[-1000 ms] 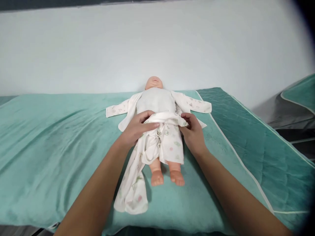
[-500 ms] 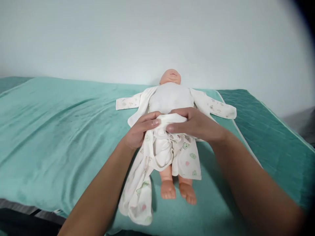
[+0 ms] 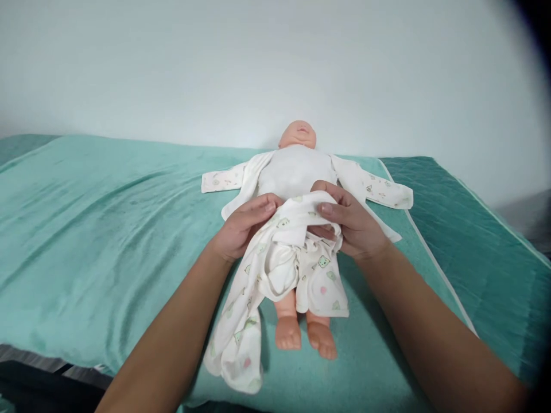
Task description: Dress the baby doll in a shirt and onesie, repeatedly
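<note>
A baby doll (image 3: 296, 166) lies on its back on a teal blanket (image 3: 107, 229), head toward the wall, bare feet toward me. An open white printed top (image 3: 379, 189) is spread under its arms. White printed trousers (image 3: 284, 252) are bunched over its hips and legs, with one loose trouser leg trailing down to the left. My left hand (image 3: 241, 226) is closed on the left side of the waistband. My right hand (image 3: 350, 221) pinches the waistband's right side, thumb on top of the cloth.
A pale wall rises right behind the doll's head. A darker teal quilted cover (image 3: 473, 229) with a white piped edge lies to the right. The blanket's front edge drops off at the lower left.
The view has swung left and lower since the first frame. My right hand drew back from across the doll's belly to the right hip, and the waistband now shows more printed cloth.
</note>
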Demonstrator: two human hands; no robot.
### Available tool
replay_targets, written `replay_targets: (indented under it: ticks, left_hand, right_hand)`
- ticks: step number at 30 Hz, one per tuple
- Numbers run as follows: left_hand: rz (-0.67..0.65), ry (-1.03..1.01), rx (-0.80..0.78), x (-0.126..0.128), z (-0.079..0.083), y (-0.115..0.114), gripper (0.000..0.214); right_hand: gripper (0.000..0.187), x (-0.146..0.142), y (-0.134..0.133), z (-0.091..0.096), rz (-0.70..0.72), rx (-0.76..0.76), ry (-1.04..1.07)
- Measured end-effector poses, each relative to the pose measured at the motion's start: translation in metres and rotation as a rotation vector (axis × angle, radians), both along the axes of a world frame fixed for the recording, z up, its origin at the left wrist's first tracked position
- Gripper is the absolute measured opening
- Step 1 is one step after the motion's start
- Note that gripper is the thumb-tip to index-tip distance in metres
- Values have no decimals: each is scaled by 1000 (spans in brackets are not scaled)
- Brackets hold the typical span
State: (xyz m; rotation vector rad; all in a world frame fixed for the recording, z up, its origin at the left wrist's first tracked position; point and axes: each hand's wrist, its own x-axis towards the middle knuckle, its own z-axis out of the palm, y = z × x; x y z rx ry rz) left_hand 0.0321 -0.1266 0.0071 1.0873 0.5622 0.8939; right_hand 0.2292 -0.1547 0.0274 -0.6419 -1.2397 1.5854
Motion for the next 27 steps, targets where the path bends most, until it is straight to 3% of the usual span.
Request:
replay_targets:
  ticks: [3, 6, 9, 12, 15, 18, 23, 27]
  left_hand:
    - [-35, -15, 4, -1, 0, -3, 25]
    - [-39, -30, 20, -1, -1, -4, 29]
    - [62, -92, 43, 4, -2, -4, 29]
    - [201, -186, 63, 10, -4, -4, 31]
    - [258, -236, 48, 14, -4, -3, 29]
    - [253, -237, 38, 14, -4, -3, 30]
    - [220, -155, 56, 11, -4, -2, 31]
    - [171, -66, 105, 9, -4, -3, 28]
  right_hand:
    - [28, 4, 0, 2, 121, 8, -126]
    - [41, 6, 1, 5, 206, 28, -227]
    - [46, 6, 2, 7, 253, 14, -275]
    - [45, 5, 2, 10, 241, -55, -358]
    - [40, 2, 1, 15, 171, -55, -509]
    - [36, 0, 1, 19, 155, -2, -628]
    - [25, -4, 0, 20, 257, 21, -704]
    - [22, -2, -1, 14, 233, -104, -564]
